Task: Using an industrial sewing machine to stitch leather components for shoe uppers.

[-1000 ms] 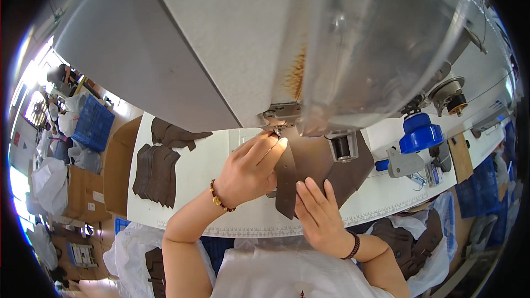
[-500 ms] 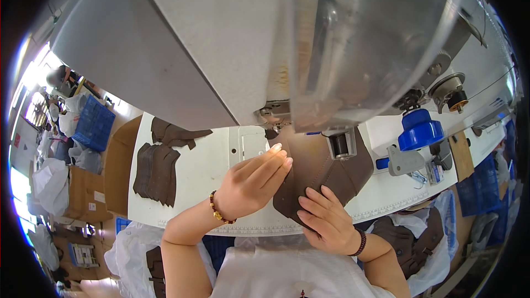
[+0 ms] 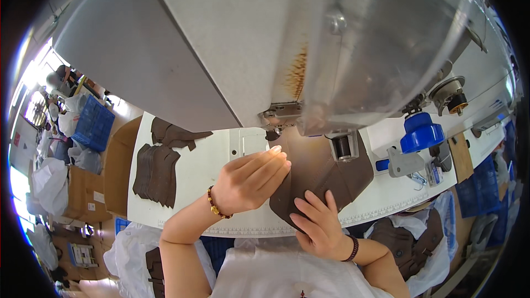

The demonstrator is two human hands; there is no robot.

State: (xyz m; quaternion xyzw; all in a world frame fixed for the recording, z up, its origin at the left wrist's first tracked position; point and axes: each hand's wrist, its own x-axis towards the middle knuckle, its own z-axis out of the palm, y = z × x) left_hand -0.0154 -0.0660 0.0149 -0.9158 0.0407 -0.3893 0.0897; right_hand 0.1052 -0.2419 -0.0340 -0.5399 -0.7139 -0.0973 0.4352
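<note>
A brown leather-like panel (image 3: 353, 174) with stitched lines lies on the sewing machine's white bed, partly beneath the machine head (image 3: 281, 115). My left hand (image 3: 248, 182) is at the panel's left edge, close to the needle area, its fingers pressed together and pointing forward. Its thumb is hidden, and whatever the fingertips pinch cannot be made out. Flat on the panel's near edge rests my right hand (image 3: 320, 225), fingers spread. The light of the machine falls on the panel and my left fingertips. A bobbin-like black cylinder (image 3: 343, 146) in a metal holder stands over the panel.
Brown cut pieces lie stacked (image 3: 156, 174) on the left of the white table (image 3: 204, 187), with more pieces (image 3: 174, 133) behind. A blue knob (image 3: 420, 132) and a grey metal plate (image 3: 404, 163) are at right. Bags holding brown parts (image 3: 406, 245) flank my lap.
My right hand has slid slightly left along the panel with its fingers spread wider. The panel's near corner has shifted a little left. My left hand has barely moved.
</note>
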